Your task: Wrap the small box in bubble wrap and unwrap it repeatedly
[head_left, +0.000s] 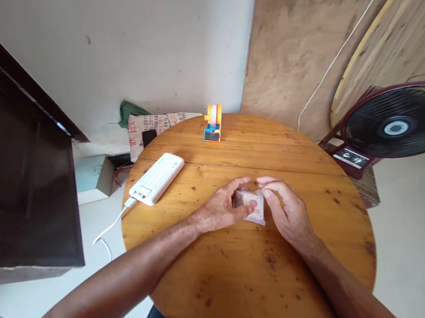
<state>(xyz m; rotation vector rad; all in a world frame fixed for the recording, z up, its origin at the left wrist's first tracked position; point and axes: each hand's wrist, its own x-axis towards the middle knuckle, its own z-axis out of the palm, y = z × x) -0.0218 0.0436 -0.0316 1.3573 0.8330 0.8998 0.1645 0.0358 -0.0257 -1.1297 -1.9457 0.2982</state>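
Observation:
A small pale packet (256,210) with a reddish print, covered in clear, shiny plastic, is over the middle of the round table. My left hand (224,207) grips it from the left, thumb across the top and fingers round the far side. At the packet's right edge, my right hand (285,207) is closed, thumb and forefinger pinching the clear plastic wrap (259,193). Part of the packet is hidden under my left thumb and fingers.
On the wooden table (221,283), a white power bank (158,179) with a plugged-in cable (115,224) lies at the left. An orange and blue tape dispenser (213,123) stands at the far edge. A dark fan (396,127) is to the right, a printed sack (168,120) behind.

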